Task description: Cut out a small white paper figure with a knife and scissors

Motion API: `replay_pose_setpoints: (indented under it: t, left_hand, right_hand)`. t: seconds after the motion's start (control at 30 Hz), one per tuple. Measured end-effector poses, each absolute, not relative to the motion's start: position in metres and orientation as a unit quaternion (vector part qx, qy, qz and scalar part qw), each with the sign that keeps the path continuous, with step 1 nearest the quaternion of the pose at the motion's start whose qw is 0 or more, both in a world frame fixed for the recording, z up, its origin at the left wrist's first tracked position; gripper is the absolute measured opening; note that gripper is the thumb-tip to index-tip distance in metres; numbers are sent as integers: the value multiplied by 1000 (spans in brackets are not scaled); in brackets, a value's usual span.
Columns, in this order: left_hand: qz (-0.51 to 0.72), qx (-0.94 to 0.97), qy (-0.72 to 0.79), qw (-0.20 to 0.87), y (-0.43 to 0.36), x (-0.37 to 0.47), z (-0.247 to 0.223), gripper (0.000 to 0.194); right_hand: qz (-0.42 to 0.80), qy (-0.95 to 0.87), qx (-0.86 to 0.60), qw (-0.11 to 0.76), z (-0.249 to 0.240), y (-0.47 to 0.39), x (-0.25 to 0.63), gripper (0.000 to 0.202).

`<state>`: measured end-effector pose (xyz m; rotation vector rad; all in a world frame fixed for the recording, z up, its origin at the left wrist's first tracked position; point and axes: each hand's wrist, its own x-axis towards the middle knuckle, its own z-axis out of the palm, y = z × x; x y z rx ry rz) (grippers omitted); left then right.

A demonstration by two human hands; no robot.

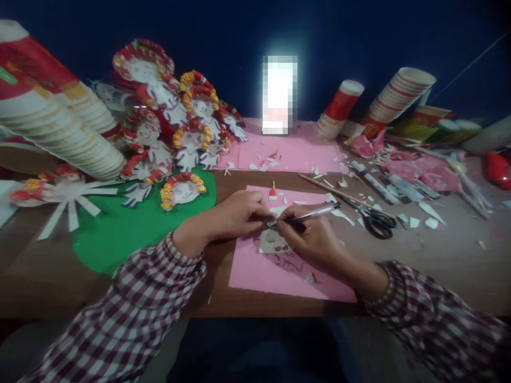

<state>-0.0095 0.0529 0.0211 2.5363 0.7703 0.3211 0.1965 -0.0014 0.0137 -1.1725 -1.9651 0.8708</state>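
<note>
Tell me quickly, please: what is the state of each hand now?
Left hand: touching the small drawn-on paper; whether pinching or only pressing cannot be told.
Right hand: closed, holding a pen.

A dark blue wall [215, 32] stands behind a brown wooden table [451, 252] in dim light.

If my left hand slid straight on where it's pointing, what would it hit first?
Your left hand would probably meet your right hand first, which holds a slim silver-and-black pen, though the gap is hard to judge.
</note>
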Motion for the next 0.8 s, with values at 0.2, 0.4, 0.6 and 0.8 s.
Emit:
replay_pose_setpoints:
  t: [0.2,0.4,0.6,0.8]
  left_hand:
    - [112,920,291,238,52,-8,25,24]
    - [116,918,290,244,52,-8,24,25]
    - [122,911,296,260,53,-9,22,29]
    - [125,914,288,256,53,-9,21,33]
  right_hand:
    - [338,-754,-452,336,14,-2,197,11]
    - [348,-755,-456,319,14,-3,198,12]
    - [377,-747,-448,314,13,-3,199,13]
    - [383,-745,-449,310,13,-3,200,13]
